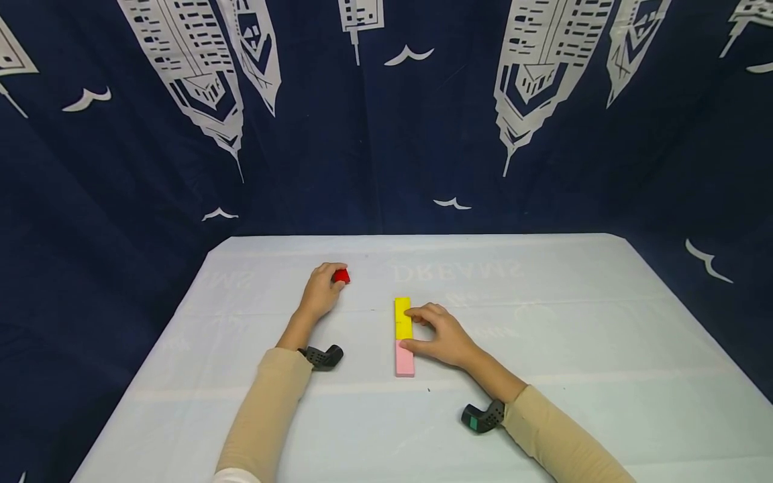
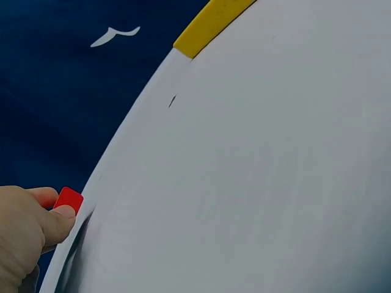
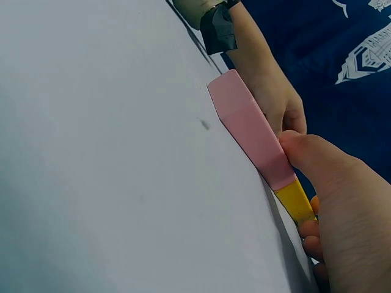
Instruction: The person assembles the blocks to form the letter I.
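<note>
In the head view, my left hand [image 1: 321, 292] is at the far left of the white table, pinching a small red block [image 1: 342, 276] between thumb and fingers. The left wrist view shows the red block [image 2: 69, 199] with the thumb across its face. A yellow block [image 1: 402, 327] and a pink block [image 1: 405, 363] lie end to end in a straight line, the yellow one farther away. From the right, my right hand [image 1: 443, 335] touches both, its thumb on the pink block near the joint and a fingertip on the yellow block.
The white table [image 1: 580, 335] carries faint printed lettering and light creases. Behind it hangs a dark blue curtain [image 1: 374, 147] with white building and bird shapes. Each wrist wears a black camera band [image 1: 324, 357].
</note>
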Available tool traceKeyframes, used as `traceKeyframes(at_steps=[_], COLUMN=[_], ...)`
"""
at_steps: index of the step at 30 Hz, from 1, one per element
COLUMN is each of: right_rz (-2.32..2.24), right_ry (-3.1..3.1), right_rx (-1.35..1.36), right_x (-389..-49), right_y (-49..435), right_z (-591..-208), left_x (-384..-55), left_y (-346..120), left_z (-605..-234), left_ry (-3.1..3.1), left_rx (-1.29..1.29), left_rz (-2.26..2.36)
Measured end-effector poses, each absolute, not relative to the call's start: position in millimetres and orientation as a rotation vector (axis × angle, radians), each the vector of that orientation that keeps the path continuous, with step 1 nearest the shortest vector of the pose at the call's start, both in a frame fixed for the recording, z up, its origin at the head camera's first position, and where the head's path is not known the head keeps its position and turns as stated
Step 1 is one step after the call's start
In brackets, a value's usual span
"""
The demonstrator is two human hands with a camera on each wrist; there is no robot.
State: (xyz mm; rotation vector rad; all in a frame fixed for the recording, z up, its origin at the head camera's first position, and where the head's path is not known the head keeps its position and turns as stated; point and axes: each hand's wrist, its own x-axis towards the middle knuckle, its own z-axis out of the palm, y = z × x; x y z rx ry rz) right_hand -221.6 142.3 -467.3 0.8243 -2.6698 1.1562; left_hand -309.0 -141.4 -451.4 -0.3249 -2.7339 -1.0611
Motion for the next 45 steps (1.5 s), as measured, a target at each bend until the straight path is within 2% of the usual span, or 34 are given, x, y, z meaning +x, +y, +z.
traceKeyframes(at_steps=[45], right_rz=[1.159], right_ry=[-2.679], right_rx=[0.807], right_x=[-221], right_y=[141], right_z=[-465], left_x=[-312], left_y=[-58], left_z=[-450], left_ry=[-2.781], left_rx=[-0.552], left_rz=[-1.080])
